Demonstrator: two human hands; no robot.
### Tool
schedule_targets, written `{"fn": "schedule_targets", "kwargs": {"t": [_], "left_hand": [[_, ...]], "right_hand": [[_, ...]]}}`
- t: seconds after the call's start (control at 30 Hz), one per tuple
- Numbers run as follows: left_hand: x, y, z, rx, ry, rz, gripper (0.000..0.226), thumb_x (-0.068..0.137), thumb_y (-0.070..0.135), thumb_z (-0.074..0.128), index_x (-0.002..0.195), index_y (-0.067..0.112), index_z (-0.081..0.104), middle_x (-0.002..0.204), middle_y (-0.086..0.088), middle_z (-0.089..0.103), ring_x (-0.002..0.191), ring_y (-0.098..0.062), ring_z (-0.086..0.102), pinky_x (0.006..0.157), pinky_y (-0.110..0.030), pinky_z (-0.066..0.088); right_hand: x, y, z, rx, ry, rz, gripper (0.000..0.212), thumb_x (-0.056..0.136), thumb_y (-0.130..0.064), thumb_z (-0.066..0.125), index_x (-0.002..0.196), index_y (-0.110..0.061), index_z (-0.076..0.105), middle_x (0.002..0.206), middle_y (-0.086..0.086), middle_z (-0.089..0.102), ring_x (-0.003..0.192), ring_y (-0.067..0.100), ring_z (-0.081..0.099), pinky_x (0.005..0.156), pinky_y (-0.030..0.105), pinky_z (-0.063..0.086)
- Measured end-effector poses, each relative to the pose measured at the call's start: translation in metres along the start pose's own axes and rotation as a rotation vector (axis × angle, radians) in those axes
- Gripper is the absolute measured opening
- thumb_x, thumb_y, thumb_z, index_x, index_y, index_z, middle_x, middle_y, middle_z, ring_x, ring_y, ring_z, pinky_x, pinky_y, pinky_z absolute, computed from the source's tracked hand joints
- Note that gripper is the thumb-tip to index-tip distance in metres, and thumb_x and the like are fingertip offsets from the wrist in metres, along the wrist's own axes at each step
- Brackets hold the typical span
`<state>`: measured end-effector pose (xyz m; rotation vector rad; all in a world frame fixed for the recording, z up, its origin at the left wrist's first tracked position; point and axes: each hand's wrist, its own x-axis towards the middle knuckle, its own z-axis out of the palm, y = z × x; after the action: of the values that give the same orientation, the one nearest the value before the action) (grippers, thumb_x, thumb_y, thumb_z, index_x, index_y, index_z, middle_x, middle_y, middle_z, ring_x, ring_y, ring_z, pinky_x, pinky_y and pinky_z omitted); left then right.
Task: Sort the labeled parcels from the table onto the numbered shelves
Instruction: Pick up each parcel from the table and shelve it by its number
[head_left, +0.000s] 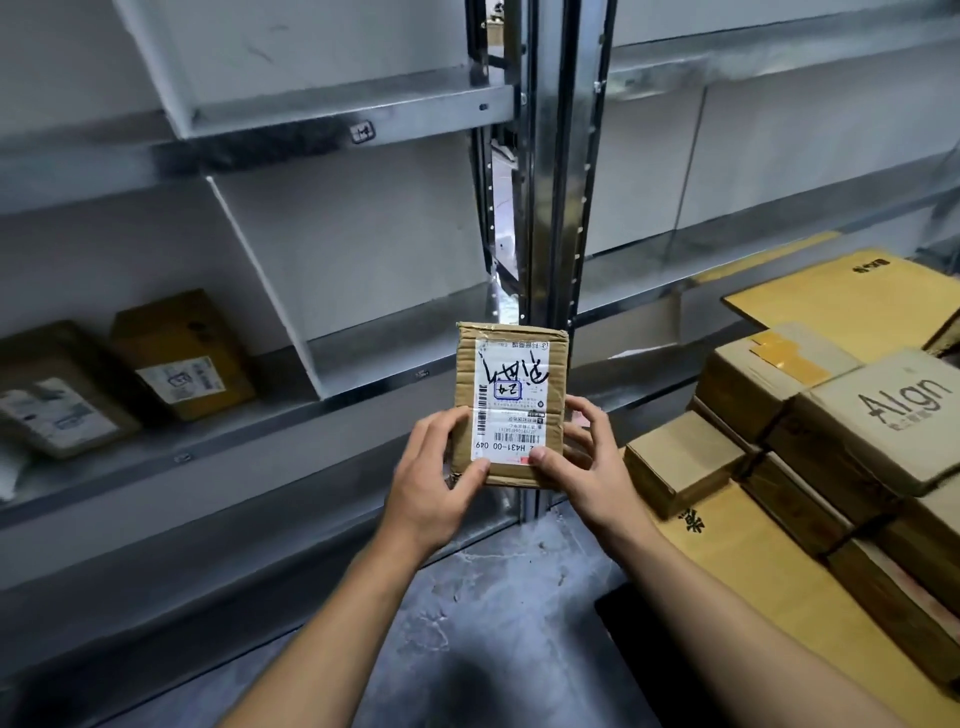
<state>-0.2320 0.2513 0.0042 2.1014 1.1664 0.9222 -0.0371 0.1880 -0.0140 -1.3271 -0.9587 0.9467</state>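
Observation:
A small flat cardboard parcel (510, 364) with a white shipping label, black handwriting and a blue-boxed number is held up in front of the shelf upright. My left hand (436, 483) grips its lower left corner, thumb on the label. My right hand (582, 467) grips the lower right corner, thumb on the label's bottom edge. Both hold the parcel with the label facing me, upside down.
Metal shelves (332, 410) run across the left and behind; two labeled parcels (182, 353) (57, 389) lie on the left shelf. A steel upright (550, 208) stands behind the parcel. Several stacked cardboard boxes (831, 441) fill the right. Grey concrete floor (467, 623) lies below.

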Motion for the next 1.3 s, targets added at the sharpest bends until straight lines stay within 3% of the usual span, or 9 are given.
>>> {"fn": "schedule_targets", "kwargs": {"t": [0.2, 0.3, 0.43, 0.6, 0.7, 0.87, 1.0, 1.17, 1.3], "left_hand": [[0.029, -0.039, -0.049, 0.043, 0.059, -0.023, 0.053, 0.092, 0.029, 0.066, 0.14, 0.025, 0.045, 0.133, 0.013, 0.043, 0.116, -0.001, 0.043, 0.098, -0.026, 0.037], [0.041, -0.063, -0.072, 0.091, 0.066, -0.042, 0.053, 0.092, 0.029, 0.066, 0.14, 0.024, 0.045, 0.134, 0.01, 0.044, 0.117, -0.003, 0.042, 0.1, -0.028, 0.037], [0.058, -0.097, -0.094, 0.282, -0.042, -0.077, 0.056, 0.094, 0.039, 0.06, 0.145, 0.027, 0.038, 0.144, 0.006, 0.039, 0.13, -0.013, 0.04, 0.107, -0.033, 0.036], [0.078, -0.124, -0.111, 0.601, -0.149, -0.159, 0.061, 0.095, 0.048, 0.051, 0.15, 0.033, 0.027, 0.149, 0.006, 0.036, 0.133, -0.017, 0.037, 0.112, -0.039, 0.032], [0.089, -0.136, -0.116, 0.709, -0.189, -0.171, 0.06, 0.096, 0.048, 0.05, 0.149, 0.031, 0.027, 0.149, 0.004, 0.036, 0.133, -0.019, 0.037, 0.111, -0.039, 0.032], [0.111, -0.149, -0.119, 0.782, -0.259, -0.222, 0.059, 0.096, 0.045, 0.052, 0.148, 0.03, 0.028, 0.149, 0.002, 0.038, 0.134, -0.022, 0.037, 0.111, -0.04, 0.033], [0.127, -0.156, -0.12, 0.821, -0.26, -0.27, 0.058, 0.095, 0.045, 0.053, 0.146, 0.03, 0.031, 0.147, 0.001, 0.04, 0.133, -0.022, 0.038, 0.11, -0.041, 0.033], [0.143, -0.159, -0.12, 0.794, -0.233, -0.326, 0.059, 0.096, 0.047, 0.051, 0.148, 0.03, 0.029, 0.148, 0.004, 0.039, 0.133, -0.019, 0.039, 0.11, -0.039, 0.035], [0.151, -0.158, -0.118, 0.788, -0.223, -0.354, 0.06, 0.097, 0.048, 0.047, 0.15, 0.031, 0.025, 0.149, 0.006, 0.035, 0.134, -0.017, 0.036, 0.112, -0.037, 0.031]], "right_hand": [[0.042, 0.005, 0.047, -0.019, 0.034, -0.03, 0.067, 0.072, -0.049, 0.082, 0.13, -0.056, 0.049, 0.127, -0.011, 0.063, 0.121, 0.016, 0.061, 0.101, 0.052, 0.052], [0.065, 0.004, 0.07, 0.003, 0.045, -0.046, 0.066, 0.076, -0.044, 0.079, 0.134, -0.051, 0.049, 0.129, -0.007, 0.064, 0.118, 0.012, 0.063, 0.103, 0.049, 0.051], [0.09, 0.008, 0.096, 0.009, 0.067, -0.06, 0.066, 0.078, -0.041, 0.077, 0.137, -0.048, 0.049, 0.133, -0.003, 0.063, 0.119, 0.011, 0.062, 0.106, 0.045, 0.05], [0.115, 0.014, 0.119, -0.02, 0.057, -0.052, 0.057, 0.081, -0.037, 0.075, 0.126, -0.062, 0.05, 0.133, -0.003, 0.062, 0.12, 0.012, 0.062, 0.107, 0.048, 0.048], [0.135, 0.015, 0.129, -0.047, 0.03, -0.045, 0.057, 0.081, -0.038, 0.075, 0.127, -0.061, 0.05, 0.131, -0.006, 0.062, 0.119, 0.011, 0.062, 0.107, 0.048, 0.047], [0.181, 0.021, 0.143, -0.075, -0.042, -0.047, 0.063, 0.08, -0.039, 0.076, 0.137, -0.044, 0.048, 0.132, -0.004, 0.063, 0.117, 0.011, 0.064, 0.103, 0.05, 0.051], [0.223, 0.029, 0.157, -0.096, -0.097, -0.053, 0.065, 0.078, -0.047, 0.076, 0.135, -0.049, 0.048, 0.133, -0.006, 0.062, 0.118, 0.015, 0.062, 0.1, 0.053, 0.052], [0.269, 0.039, 0.176, -0.149, -0.206, -0.073, 0.062, 0.089, -0.03, 0.076, 0.141, -0.04, 0.043, 0.134, -0.012, 0.057, 0.121, 0.004, 0.056, 0.108, 0.039, 0.047], [0.306, 0.051, 0.188, -0.207, -0.264, -0.072, 0.067, 0.082, -0.048, 0.074, 0.14, -0.043, 0.043, 0.14, -0.009, 0.055, 0.127, 0.01, 0.054, 0.111, 0.044, 0.044]]}}
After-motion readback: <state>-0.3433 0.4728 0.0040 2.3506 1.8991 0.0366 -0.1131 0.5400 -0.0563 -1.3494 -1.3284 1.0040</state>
